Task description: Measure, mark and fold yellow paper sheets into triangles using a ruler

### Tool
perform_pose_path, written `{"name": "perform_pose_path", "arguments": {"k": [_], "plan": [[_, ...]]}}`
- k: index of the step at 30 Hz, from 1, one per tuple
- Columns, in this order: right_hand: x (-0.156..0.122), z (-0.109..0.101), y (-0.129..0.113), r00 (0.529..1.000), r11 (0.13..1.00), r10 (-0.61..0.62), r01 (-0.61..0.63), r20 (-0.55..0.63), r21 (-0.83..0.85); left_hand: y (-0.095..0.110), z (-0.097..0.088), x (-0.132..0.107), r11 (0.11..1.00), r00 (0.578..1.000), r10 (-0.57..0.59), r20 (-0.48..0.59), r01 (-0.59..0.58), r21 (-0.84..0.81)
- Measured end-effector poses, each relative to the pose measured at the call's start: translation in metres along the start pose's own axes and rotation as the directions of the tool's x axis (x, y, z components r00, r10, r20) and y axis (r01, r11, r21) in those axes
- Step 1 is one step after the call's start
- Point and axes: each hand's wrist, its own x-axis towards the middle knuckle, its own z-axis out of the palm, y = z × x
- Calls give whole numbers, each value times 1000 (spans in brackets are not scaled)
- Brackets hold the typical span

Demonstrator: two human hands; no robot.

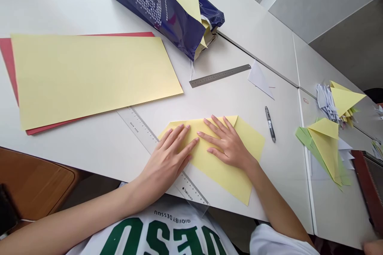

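The left hand (167,155) and right hand (227,143) lie flat with each grip spread apart, clamping nothing, their even palm-and-finger pressure well placed on the folded sheet of yellow paper (230,183) near the tabletop (284,195)'s front edge, beside a clear plastic ruler (140,131).

The paper (223,163) near the middle is pale yellow. On the left, a big yellow sheet (89,79) lies on a red sheet (8,55). Far off is a dark blue bag (155,8) with white writing. The table (89,159) is white. The shirt (185,223) is white with green letters. On the right, a green paper (305,137) lies under a yellow paper (326,147). The pen (270,124) is grey.
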Motion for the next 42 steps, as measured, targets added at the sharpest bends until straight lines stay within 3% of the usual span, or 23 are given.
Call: {"name": "perform_pose_path", "arguments": {"k": [7,24,30,34,39,42], "plan": [[-1,0,-1,1000,1000,-7,7,-11,-11,2,0,-2,998,998,-57,-12,57,-34],[2,3,-6,999,999,38,-38,-35,5,5,4,-1,997,999,-30,-37,32,72],[3,6,-9,997,997,71,-71,-34,7,3,4,0,999,999,-40,-33,41,28],[3,8,-14,993,993,117,-117,-33,13,2,-1,4,997,999,-34,-36,36,73],[3,9,-27,964,965,261,-260,-46,33,9,-2,9,984,989,-99,-109,113,135],[1,6,-27,971,970,239,-238,-6,39,11,2,10,987,989,-99,-107,111,115]]}}
